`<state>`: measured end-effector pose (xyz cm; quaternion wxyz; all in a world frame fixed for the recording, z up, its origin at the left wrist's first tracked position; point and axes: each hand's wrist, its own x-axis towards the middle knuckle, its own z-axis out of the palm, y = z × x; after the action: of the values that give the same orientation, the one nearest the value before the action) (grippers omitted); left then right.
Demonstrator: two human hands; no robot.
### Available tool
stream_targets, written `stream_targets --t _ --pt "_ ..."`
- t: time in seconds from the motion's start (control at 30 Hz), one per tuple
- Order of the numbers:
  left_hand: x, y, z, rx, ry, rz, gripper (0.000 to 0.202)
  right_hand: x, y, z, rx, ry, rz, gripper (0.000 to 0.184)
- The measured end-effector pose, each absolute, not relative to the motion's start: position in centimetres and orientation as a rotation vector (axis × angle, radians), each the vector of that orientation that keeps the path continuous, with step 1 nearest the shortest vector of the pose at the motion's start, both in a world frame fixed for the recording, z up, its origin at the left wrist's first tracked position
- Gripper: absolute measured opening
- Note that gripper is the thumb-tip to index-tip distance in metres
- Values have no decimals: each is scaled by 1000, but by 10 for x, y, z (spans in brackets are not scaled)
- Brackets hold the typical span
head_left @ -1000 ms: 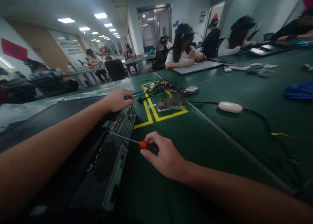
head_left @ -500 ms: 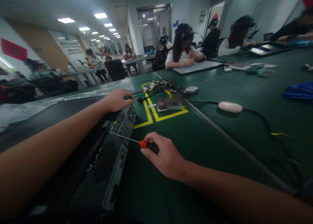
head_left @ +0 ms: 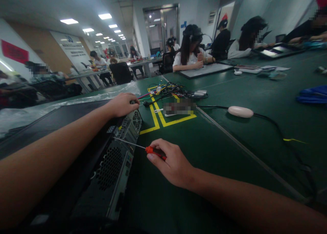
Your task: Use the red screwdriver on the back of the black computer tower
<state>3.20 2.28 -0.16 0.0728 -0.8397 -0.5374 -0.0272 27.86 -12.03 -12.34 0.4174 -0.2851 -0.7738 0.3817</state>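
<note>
A black desktop computer case [head_left: 76, 114] lies on its side at the left, its metal rear panel [head_left: 109, 169] with vent holes and ports turned to the right. My left hand [head_left: 123, 104] grips its far rear corner, fingers curled over the edge; a small dark patch by the fingertips is unclear. In my right hand [head_left: 173, 162] is a screwdriver [head_left: 150, 150] with a red and black handle, closed between thumb and fingers. Its thin shaft points left, and the tip meets the rear panel near the upper edge; any screw there is too small to see.
Beyond the case, a tangle of black cables [head_left: 176, 90] and a blurred-out item [head_left: 178, 107] lie by yellow tape marks on the green table [head_left: 217, 152]. A cord with a white inline piece [head_left: 240, 112] runs right. Several people sit farther back; clear plastic sheeting [head_left: 15, 119] lies left.
The screwdriver handle has turned in my right hand, so a red stripe now shows where black was. My left hand and the case have stayed in place.
</note>
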Motion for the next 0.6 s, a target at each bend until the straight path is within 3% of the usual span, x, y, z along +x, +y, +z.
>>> stream_targets --t 0.5,0.6 --pt "30 25 -3 -2528 -1610 -89 50 278 -121 -125 -733 -1943 975 22" --pt "30 25 -3 -2524 -1611 -88 49 278 -120 -127 -735 -1952 960 16"
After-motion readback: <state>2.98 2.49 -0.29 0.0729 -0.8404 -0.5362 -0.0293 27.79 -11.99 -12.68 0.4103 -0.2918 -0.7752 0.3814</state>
